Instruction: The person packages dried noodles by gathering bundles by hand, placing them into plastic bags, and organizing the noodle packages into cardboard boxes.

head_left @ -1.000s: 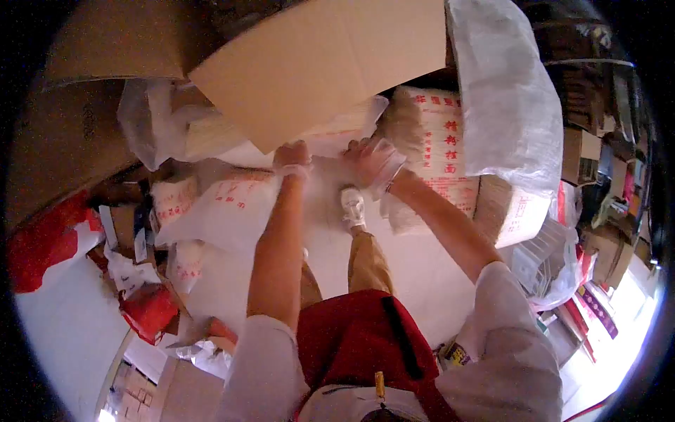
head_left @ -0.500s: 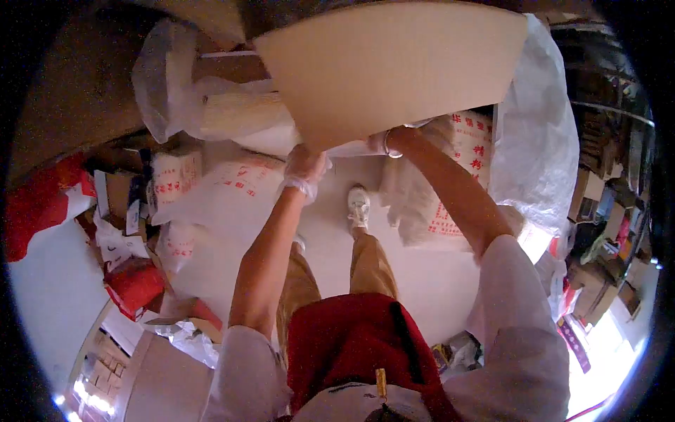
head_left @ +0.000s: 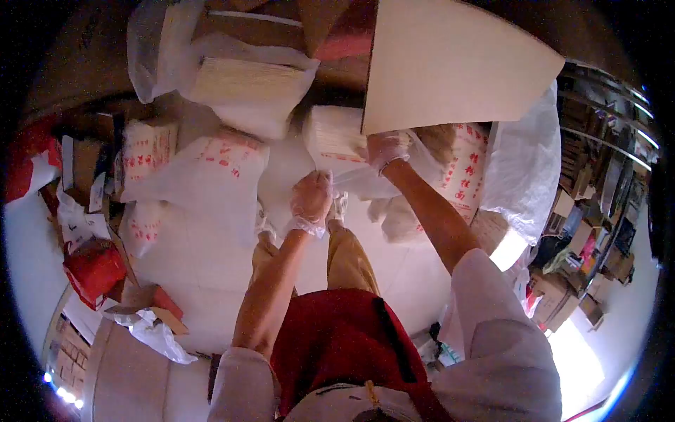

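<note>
My left hand (head_left: 311, 199), in a thin clear glove, is closed in a fist low in the middle, above my feet. From it a clear plastic bag (head_left: 362, 183) stretches to my right hand (head_left: 388, 149), which is also gloved and curled round the plastic. My right fingers are partly hidden beside the lower edge of a large cardboard sheet (head_left: 457, 70). Just behind my hands lies a pale stack (head_left: 334, 132) with red print on its front. A white bag with red characters (head_left: 464, 165) stands to the right of my right hand.
Another pale stack in clear plastic (head_left: 246, 88) lies at the back left. Below it is a red-printed white bag (head_left: 228, 158). A red container (head_left: 95, 271) and opened cartons are at the left; loaded shelving (head_left: 598, 183) lines the right. A white plastic sheet (head_left: 524, 158) hangs nearby.
The cardboard sheet has shifted right in view, uncovering the pale stacks behind it. My left hand has come lower, away from the sheet, and the plastic now spans between my hands.
</note>
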A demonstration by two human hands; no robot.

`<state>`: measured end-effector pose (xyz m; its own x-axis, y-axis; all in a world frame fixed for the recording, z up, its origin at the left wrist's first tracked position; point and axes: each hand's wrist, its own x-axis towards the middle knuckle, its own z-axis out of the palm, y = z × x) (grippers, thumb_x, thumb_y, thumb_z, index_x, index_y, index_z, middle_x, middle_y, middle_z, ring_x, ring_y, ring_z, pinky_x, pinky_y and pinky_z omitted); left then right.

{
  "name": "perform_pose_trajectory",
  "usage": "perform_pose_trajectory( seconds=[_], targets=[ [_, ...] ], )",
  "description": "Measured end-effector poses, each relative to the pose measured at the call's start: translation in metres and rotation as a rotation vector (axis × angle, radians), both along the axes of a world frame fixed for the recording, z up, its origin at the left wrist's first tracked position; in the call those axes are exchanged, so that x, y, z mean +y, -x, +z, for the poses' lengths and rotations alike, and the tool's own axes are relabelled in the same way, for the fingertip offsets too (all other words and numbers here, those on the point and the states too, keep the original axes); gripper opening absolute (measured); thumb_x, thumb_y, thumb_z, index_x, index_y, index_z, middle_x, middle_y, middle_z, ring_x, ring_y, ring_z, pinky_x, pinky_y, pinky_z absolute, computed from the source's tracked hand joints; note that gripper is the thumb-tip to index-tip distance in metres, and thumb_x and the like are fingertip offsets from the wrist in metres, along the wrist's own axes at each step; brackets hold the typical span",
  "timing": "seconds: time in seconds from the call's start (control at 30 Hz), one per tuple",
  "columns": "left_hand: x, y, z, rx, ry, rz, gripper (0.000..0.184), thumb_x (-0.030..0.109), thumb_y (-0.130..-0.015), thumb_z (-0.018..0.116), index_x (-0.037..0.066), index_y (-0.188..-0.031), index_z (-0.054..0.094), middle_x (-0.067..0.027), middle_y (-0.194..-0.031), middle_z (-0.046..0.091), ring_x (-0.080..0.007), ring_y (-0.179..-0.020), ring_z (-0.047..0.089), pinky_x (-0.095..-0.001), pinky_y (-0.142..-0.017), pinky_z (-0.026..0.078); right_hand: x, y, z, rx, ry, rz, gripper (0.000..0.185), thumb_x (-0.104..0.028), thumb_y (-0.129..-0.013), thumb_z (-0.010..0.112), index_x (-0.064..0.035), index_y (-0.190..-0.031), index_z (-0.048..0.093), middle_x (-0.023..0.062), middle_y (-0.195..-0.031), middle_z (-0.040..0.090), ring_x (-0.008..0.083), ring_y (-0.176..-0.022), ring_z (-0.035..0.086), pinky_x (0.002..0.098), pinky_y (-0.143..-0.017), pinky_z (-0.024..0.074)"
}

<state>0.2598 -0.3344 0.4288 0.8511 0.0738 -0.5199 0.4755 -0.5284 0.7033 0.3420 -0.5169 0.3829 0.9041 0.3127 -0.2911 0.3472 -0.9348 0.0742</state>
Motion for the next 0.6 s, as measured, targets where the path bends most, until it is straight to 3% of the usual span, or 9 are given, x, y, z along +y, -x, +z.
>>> perform_pose_trajectory(
  seconds=[0.07,0.2,0.27,0.3,0.37,0.4,0.47,0.5,0.6],
  targets=[
    [0.002,0.001,-0.008,-0.524,-0.352,-0.336,0.032,0.030,-0.083,0.041,0.003,-0.069,0.052,-0.0110,-0.053,0.053,-0.0241,-0.045,0.051,-0.0365,-0.048,0.042,0.006,0.013,-0.001,0.227,0.233,-0.186,0.060,-0.045,-0.071,0.055,-0.0026,-0.113,0.047,0.0168,-0.118,0.046,0.0342,-0.108,0.044,0.0514,-0.090,0.0324],
    [-0.004,-0.011,-0.009,-0.465,-0.260,-0.291,0.022,0.021,-0.078,0.046,0.003,-0.067,0.050,-0.0112,-0.055,0.053,-0.0237,-0.047,0.053,-0.0358,-0.046,0.042,0.003,0.001,0.047,0.401,0.133,-0.029,0.047,-0.035,-0.075,0.053,-0.0066,-0.112,0.049,0.0158,-0.109,0.052,0.0335,-0.103,0.048,0.0523,-0.084,0.0373],
    [-0.005,-0.024,0.018,0.231,0.155,0.123,0.015,0.016,-0.072,0.051,0.003,-0.064,0.049,-0.0113,-0.058,0.055,-0.0252,-0.051,0.053,-0.0373,-0.048,0.042,-0.006,-0.001,0.042,0.289,-0.179,0.098,0.037,-0.024,-0.077,0.051,-0.0115,-0.112,0.050,0.0134,-0.099,0.055,0.0336,-0.091,0.054,0.0494,-0.076,0.0430],
    [-0.003,-0.022,0.017,0.232,0.154,0.115,0.015,0.016,-0.072,0.051,0.003,-0.064,0.049,-0.0113,-0.058,0.055,-0.0252,-0.051,0.053,-0.0373,-0.048,0.042,-0.002,-0.009,0.054,0.289,-0.180,0.091,0.037,-0.024,-0.077,0.051,-0.0115,-0.112,0.050,0.0134,-0.099,0.055,0.0336,-0.091,0.054,0.0494,-0.076,0.0430],
    [0.004,-0.016,0.011,-0.142,-0.025,-0.213,0.015,0.017,-0.071,0.053,0.004,-0.065,0.049,-0.0116,-0.060,0.056,-0.0270,-0.053,0.054,-0.0386,-0.051,0.042,0.010,-0.035,0.091,0.682,0.232,0.100,0.035,-0.022,-0.086,0.037,-0.0170,-0.120,0.040,0.0065,-0.117,0.047,0.0248,-0.104,0.048,0.0435,-0.081,0.0416],
    [0.006,-0.014,0.008,-0.272,-0.088,-0.316,0.015,0.017,-0.071,0.053,0.004,-0.066,0.049,-0.0117,-0.060,0.056,-0.0276,-0.054,0.054,-0.0390,-0.052,0.042,-0.003,-0.038,0.080,0.684,0.233,0.095,0.035,-0.022,-0.086,0.037,-0.0170,-0.120,0.040,0.0065,-0.117,0.047,0.0248,-0.104,0.048,0.0435,-0.081,0.0416],
    [0.007,-0.010,0.002,-0.418,-0.283,-0.449,0.015,0.018,-0.070,0.056,0.003,-0.073,0.052,-0.0124,-0.064,0.056,-0.0271,-0.057,0.054,-0.0388,-0.054,0.043,-0.038,-0.044,0.047,0.297,0.041,0.035,0.036,-0.022,-0.086,0.036,-0.0174,-0.122,0.040,0.0068,-0.124,0.043,0.0241,-0.109,0.044,0.0406,-0.089,0.0367],
    [0.006,-0.009,0.002,-0.419,-0.282,-0.454,0.015,0.018,-0.070,0.056,0.003,-0.073,0.052,-0.0124,-0.064,0.056,-0.0271,-0.057,0.054,-0.0388,-0.054,0.043,-0.039,-0.046,0.049,0.297,0.040,0.030,0.036,-0.022,-0.086,0.036,-0.0174,-0.122,0.040,0.0068,-0.124,0.043,0.0241,-0.109,0.044,0.0406,-0.089,0.0367],
    [0.004,-0.004,0.002,-0.109,-0.084,-0.191,0.019,0.014,-0.068,0.059,0.003,-0.082,0.053,-0.0130,-0.070,0.057,-0.0279,-0.065,0.056,-0.0393,-0.059,0.044,-0.043,-0.054,0.050,-0.002,-0.144,0.008,0.040,-0.038,-0.085,0.035,-0.0133,-0.113,0.049,0.0107,-0.119,0.047,0.0291,-0.109,0.045,0.0428,-0.092,0.0351]
  ],
)
